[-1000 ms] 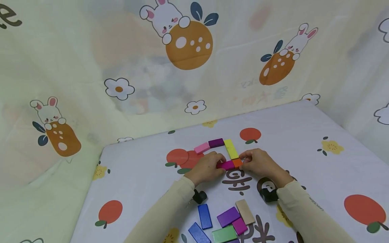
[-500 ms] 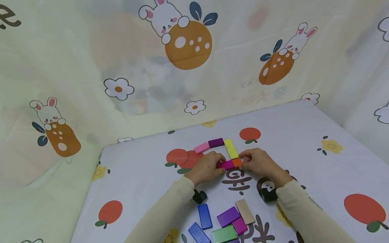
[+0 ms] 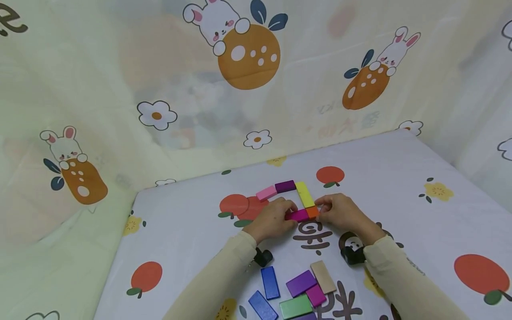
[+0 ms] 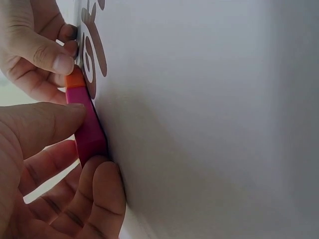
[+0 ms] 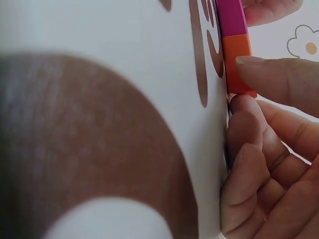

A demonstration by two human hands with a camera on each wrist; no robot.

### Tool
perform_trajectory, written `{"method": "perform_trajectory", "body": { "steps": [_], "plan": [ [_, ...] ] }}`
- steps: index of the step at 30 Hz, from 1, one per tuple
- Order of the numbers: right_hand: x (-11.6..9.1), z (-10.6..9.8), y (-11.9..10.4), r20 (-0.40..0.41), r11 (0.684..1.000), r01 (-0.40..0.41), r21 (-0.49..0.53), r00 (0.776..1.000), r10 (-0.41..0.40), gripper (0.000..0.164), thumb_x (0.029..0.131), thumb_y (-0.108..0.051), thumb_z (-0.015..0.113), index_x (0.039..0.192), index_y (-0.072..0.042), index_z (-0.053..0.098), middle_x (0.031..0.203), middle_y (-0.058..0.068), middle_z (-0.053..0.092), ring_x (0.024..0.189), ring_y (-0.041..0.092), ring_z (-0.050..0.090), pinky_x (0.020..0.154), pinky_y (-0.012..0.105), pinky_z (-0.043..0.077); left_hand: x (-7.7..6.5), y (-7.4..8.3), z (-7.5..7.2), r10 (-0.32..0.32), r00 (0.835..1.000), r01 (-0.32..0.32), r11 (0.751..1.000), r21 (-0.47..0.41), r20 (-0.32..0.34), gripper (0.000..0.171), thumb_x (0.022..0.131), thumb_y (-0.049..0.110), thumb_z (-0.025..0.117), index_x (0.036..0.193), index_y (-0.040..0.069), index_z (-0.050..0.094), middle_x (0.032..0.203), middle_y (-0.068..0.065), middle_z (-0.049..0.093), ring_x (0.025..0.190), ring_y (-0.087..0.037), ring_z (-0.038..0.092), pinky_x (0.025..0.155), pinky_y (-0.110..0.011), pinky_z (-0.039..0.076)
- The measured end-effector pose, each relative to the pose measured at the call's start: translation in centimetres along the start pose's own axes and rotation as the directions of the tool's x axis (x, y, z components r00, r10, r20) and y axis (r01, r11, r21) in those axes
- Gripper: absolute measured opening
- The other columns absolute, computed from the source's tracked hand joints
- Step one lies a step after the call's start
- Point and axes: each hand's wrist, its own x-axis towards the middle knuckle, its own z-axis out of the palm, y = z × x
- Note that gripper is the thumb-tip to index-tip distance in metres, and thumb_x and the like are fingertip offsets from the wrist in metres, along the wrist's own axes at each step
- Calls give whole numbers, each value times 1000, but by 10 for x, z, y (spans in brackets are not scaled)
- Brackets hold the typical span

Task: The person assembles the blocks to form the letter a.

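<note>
Cloth (image 3: pixel 180 231), white and printed with fruit and flowers, spreads under all the blocks. Nearest on it, to the left, lie two blue blocks (image 3: pixel 270 282), set at an angle to one another. Right of them is a cluster: a green block (image 3: pixel 296 306), a purple piece (image 3: pixel 306 317) along its near side, cut by the frame edge, then a small magenta block (image 3: pixel 316 295), a purple block (image 3: pixel 301 283) and a beige block (image 3: pixel 323 276) on the far right.

Farther off, the left hand (image 3: pixel 274 220) pinches a long magenta block (image 3: pixel 297 216) between thumb and curled fingers, covering its left part. The right hand (image 3: pixel 342 214) pinches an orange block (image 3: pixel 313 212), thumb on its near face, other fingers bent at its right end. These two held blocks meet end to end, flat on the cloth, between the hands.

From the orange block, a yellow block (image 3: pixel 305 194) runs away, slanting left; its far end meets a dark purple block (image 3: pixel 285 186), and a pink block (image 3: pixel 266 193) continues leftward. Beyond hangs a pale curtain (image 3: pixel 216 129) printed with rabbits.
</note>
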Motion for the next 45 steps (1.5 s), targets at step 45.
{"method": "perform_trajectory", "body": {
  "steps": [45],
  "plan": [
    [-1, 1, 0, 5, 1000, -28, 7, 1000, 28, 43, 90, -9, 73, 132, 1, 67, 89, 8, 62, 81, 23, 53, 65, 31, 44, 1, -3, 1, 33, 999, -33, 999, 10, -14, 30, 97, 24, 76, 125, 15, 70, 105, 3, 61, 93, -9, 56, 85, -19, 50]
  ]
}}
